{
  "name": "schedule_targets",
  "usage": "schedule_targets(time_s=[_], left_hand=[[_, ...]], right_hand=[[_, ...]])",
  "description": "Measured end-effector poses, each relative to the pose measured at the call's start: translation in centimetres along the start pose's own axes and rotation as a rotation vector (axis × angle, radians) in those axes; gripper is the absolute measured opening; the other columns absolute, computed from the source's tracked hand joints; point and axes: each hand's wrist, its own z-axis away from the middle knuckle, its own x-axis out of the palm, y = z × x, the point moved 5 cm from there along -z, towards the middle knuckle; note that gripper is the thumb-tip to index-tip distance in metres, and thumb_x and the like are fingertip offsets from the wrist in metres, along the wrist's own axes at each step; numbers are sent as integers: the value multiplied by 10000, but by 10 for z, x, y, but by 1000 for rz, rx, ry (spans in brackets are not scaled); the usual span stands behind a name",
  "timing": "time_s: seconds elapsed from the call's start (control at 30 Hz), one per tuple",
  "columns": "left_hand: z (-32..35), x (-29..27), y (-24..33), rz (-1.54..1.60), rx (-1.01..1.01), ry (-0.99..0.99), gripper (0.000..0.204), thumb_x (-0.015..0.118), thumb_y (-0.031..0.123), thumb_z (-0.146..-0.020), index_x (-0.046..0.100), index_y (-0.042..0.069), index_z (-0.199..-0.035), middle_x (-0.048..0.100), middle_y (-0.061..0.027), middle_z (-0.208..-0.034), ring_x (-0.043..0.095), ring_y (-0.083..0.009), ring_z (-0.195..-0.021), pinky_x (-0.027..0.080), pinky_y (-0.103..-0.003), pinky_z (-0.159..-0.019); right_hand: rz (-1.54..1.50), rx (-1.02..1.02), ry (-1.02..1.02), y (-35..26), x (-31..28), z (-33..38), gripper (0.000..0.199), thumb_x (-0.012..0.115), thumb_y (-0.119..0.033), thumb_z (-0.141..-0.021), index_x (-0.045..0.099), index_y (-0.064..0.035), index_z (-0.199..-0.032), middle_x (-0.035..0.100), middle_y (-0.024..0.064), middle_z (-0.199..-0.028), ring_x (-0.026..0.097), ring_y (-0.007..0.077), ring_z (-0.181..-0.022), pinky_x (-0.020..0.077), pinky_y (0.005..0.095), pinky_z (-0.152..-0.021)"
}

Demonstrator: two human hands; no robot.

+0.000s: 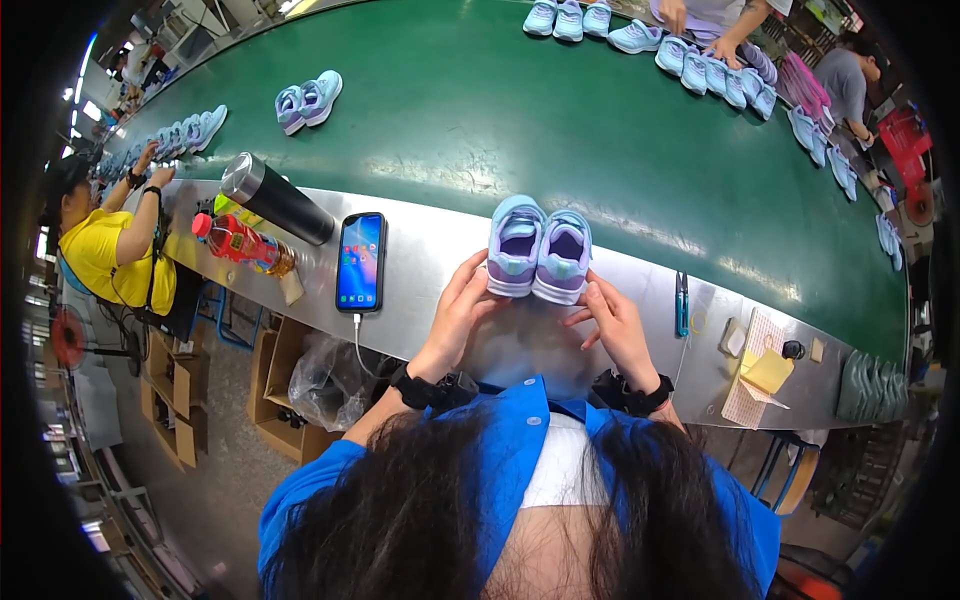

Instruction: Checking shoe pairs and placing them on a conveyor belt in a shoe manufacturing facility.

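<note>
A pair of light-blue and lilac children's sneakers stands side by side in front of me, heels toward me, where the metal ledge meets the green belt. My left hand (463,306) has its fingers against the outer heel side of the left sneaker (512,268). On the other side, my right hand (612,318) touches the outer heel side of the right sneaker (562,272), with some fingers bent below it. The two hands hold the pair between them. Dark purple linings show through both shoe openings.
Left along the metal ledge (410,262) are a plugged-in phone (361,262), a black tumbler (280,200) and a red-capped bottle (240,245). Snips (682,305) and a yellow pad (768,372) lie right. More sneakers (308,102) stand on the green belt (430,110). Co-workers' hands (722,50) work across it.
</note>
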Motion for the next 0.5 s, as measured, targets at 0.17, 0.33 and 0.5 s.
schedule_targets(time_s=[0.17, 0.33, 0.5], left_hand=[[5, -4, 18, -907, 400, 251, 479, 556, 261, -921, 445, 19, -1319, 462, -181, -1244, 451, -304, -1169, 361, -412, -988], [16, 45, 16, -1398, 567, 3, 490, 714, 353, -739, 579, 128, -1153, 492, -205, -1139, 417, -329, -1135, 246, -497, -1002], [-3, 58, 0, -1671, 585, -64, 447, 792, 421, -606, 640, 167, -941, 542, -140, -1054, 449, -283, -1114, 211, -539, -965]], right_hand=[[186, 87, -32, 7, -11, -1, 477, 477, -386, -977, 558, -19, -1271, 686, 112, -961, 652, 121, -728, 473, 235, -483], [278, 35, 101, 11, -26, -3, 362, 528, -300, -962, 643, 5, -1120, 697, 83, -837, 631, 97, -679, 469, 230, -550], [278, -85, 127, 14, -26, -3, 300, 551, -231, -949, 645, 24, -1076, 695, 81, -831, 635, 102, -690, 496, 238, -631]])
